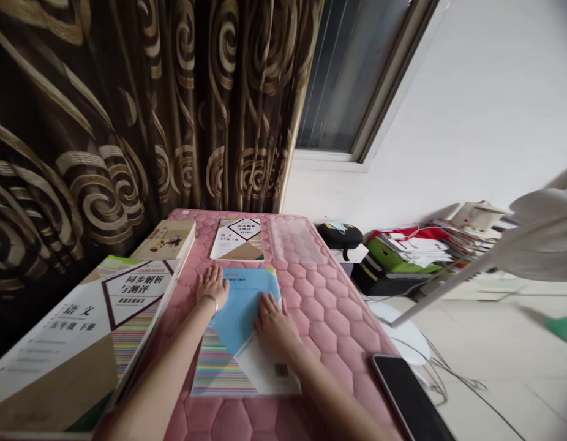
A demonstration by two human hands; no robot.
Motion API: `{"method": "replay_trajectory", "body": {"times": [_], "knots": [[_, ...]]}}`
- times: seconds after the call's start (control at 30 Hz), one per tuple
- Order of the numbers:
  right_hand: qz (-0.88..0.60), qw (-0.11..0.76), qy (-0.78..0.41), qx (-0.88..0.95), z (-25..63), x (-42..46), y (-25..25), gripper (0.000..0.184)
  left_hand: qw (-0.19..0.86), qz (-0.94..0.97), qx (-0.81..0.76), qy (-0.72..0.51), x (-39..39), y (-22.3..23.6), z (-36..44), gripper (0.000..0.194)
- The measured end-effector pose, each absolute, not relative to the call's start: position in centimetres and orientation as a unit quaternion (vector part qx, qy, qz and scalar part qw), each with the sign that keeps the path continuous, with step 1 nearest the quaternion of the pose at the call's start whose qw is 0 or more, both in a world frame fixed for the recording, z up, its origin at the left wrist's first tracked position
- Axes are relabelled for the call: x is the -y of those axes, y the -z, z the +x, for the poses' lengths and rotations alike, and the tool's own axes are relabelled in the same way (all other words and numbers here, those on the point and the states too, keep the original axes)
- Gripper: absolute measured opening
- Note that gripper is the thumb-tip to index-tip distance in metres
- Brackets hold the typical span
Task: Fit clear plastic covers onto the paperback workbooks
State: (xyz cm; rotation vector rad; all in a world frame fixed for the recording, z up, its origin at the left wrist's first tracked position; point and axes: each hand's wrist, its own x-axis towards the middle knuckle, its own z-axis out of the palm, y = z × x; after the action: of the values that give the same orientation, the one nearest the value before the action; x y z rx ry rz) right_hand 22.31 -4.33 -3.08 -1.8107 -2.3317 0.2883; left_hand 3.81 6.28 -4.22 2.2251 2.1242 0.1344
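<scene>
A workbook (242, 300) lies closed on the pink quilted cover (327, 331), with a blue, white and striped face up and a small printed code near its bottom edge. My left hand (213, 288), with a bracelet at the wrist, rests with fingers out at the book's upper left edge. On the right side of the same book my right hand (277, 323) lies flat, slightly blurred, fingers extended. Neither hand grips anything. Just beyond is a smaller white and brown booklet (240, 240), beside a clear plastic sheet or sleeve (297, 240).
At the left stand a stack topped by a large white and brown workbook (81, 324) and a thick tan book (166, 240). A phone (409, 395) lies at the right edge. Beyond are a black case (341, 236), piled papers (414, 248), a white fan (536, 236) and floor cables.
</scene>
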Motion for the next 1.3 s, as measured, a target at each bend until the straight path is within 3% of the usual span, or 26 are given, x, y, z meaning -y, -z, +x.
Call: {"method": "replay_trajectory", "body": {"times": [0.13, 0.53, 0.77, 1.0, 1.2, 1.3], "knots": [[-0.504, 0.133, -0.116, 0.846, 18.3, 0.3, 2.7, 0.056, 0.027, 0.725, -0.687, -0.042, -6.5, 4.5, 3.9, 0.057], [-0.674, 0.097, -0.081, 0.728, 24.8, -5.6, 5.4, 0.058, 0.025, 0.716, -0.693, -0.078, -5.5, 3.0, 5.9, 0.057], [-0.672, 0.087, -0.080, 0.731, 24.1, -5.4, 5.5, 0.057, 0.052, 0.772, -0.630, -0.066, 2.2, 4.8, 11.9, 0.062], [-0.669, 0.083, -0.081, 0.734, 24.5, -5.4, 4.8, 0.058, -0.005, 0.822, -0.565, -0.074, 10.7, 6.5, 4.1, 0.058], [-0.679, 0.098, -0.047, 0.726, 21.0, -1.0, 3.1, 0.055, -0.021, 0.813, -0.579, -0.056, 11.5, 5.9, 2.5, 0.057], [-0.574, 0.130, -0.050, 0.807, 18.6, 5.2, 4.4, 0.057, -0.033, 0.819, -0.570, -0.062, 11.3, 6.2, 2.8, 0.055]]}}
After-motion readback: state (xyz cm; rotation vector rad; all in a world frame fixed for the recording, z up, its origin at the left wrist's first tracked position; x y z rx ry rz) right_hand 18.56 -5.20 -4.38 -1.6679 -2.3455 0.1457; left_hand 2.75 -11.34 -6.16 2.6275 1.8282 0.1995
